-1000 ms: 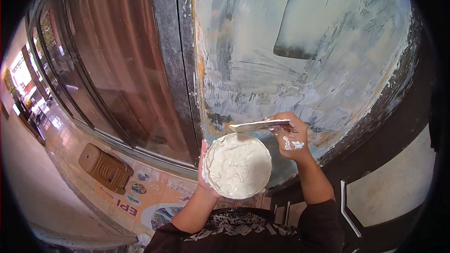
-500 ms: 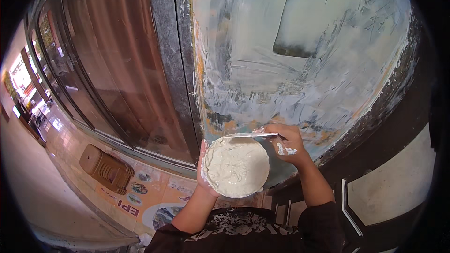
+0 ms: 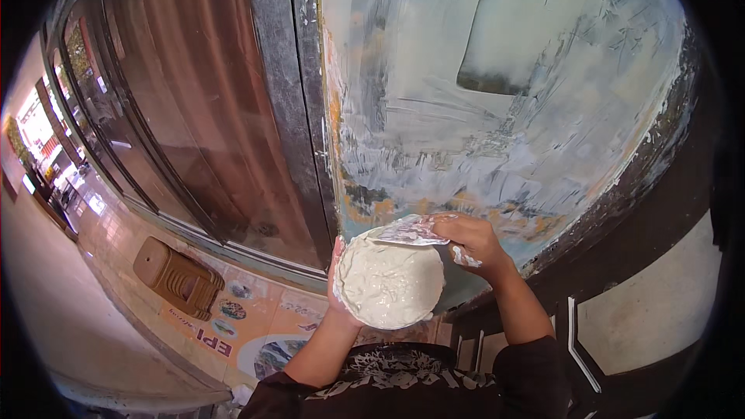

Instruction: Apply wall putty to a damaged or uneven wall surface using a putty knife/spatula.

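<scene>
A round tub of creamy white putty (image 3: 390, 283) rests in my left hand (image 3: 339, 287), whose fingers curve round its left side. My right hand (image 3: 475, 242) grips a putty-smeared scraper (image 3: 407, 230) by its right end. The scraper's flat blade lies over the far rim of the tub, its lower edge at the putty. White smears cover the fingers of my right hand. Just beyond the tub stands a wall panel (image 3: 434, 124) coated in patchy grey-white filler, with orange and dark spots showing low down.
A brown plastic stool (image 3: 177, 278) lies on the floor at the left, by a printed orange banner (image 3: 256, 326). Left of the panel are a dark frame post (image 3: 291, 70) and a glass window with a brown curtain (image 3: 194, 85). Dark trim (image 3: 621, 240) borders the right.
My right hand has turned the scraper, so its broad face now shows instead of its thin edge. The tub has hardly moved in my left hand.
</scene>
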`<control>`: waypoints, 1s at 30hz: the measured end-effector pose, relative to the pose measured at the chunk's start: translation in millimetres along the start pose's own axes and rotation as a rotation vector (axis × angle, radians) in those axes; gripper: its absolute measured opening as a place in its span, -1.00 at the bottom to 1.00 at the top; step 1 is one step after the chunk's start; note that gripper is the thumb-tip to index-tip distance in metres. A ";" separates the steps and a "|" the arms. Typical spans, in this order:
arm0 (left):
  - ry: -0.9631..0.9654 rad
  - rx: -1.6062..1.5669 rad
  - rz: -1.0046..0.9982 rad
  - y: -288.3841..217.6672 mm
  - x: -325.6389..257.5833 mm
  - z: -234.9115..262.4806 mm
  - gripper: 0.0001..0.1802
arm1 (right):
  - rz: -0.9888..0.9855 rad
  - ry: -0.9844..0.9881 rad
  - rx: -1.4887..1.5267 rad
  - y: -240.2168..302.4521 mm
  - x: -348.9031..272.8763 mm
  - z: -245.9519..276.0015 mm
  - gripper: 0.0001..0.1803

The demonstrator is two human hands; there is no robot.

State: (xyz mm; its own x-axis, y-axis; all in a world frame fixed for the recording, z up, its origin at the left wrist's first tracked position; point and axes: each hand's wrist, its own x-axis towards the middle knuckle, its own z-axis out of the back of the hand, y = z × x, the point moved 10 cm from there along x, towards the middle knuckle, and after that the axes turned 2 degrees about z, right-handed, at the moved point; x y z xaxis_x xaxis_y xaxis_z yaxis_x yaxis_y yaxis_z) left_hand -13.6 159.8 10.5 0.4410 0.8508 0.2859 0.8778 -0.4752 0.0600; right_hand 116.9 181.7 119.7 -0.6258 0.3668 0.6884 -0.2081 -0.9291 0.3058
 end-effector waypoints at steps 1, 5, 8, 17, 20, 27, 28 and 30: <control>0.019 -0.024 -0.005 0.4 -0.8 -2.8 -0.17 | 0.001 0.001 0.003 -0.9 -0.3 -1.0 -0.68; -0.282 0.196 -0.061 -12.6 -8.5 25.2 -0.16 | -0.007 -0.016 -0.067 -12.3 -12.0 -2.9 -0.64; -0.282 0.241 -0.057 -13.7 -14.7 21.3 -0.15 | -0.081 -0.026 -0.067 -16.2 -16.4 -7.4 -0.64; -0.308 0.268 -0.090 -26.4 -30.6 23.7 -0.05 | -0.511 -0.217 0.073 -57.8 -44.9 11.1 -0.77; -0.315 0.271 -0.095 -26.3 -31.2 18.8 -0.04 | -0.600 -0.437 0.420 -53.1 -36.7 36.7 -0.81; -0.192 0.209 -0.101 -21.9 -23.6 12.7 -0.07 | -0.269 -0.374 0.406 1.1 -21.5 62.6 -0.89; -0.095 0.140 -0.078 -20.4 -21.3 4.8 -0.07 | -0.007 -0.270 0.377 30.0 -14.3 60.5 -0.89; -0.067 0.097 -0.081 -22.2 -20.9 1.7 -0.07 | -0.027 -0.178 0.137 57.1 -6.0 56.8 -0.86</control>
State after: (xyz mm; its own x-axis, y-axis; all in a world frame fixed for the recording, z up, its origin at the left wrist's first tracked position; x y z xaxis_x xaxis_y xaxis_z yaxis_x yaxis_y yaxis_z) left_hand -42.0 152.9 1.6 0.3764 0.9002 0.2189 0.9237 -0.3829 -0.0134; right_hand 151.5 129.2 170.4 -0.4765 0.4057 0.7800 -0.1112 -0.9079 0.4042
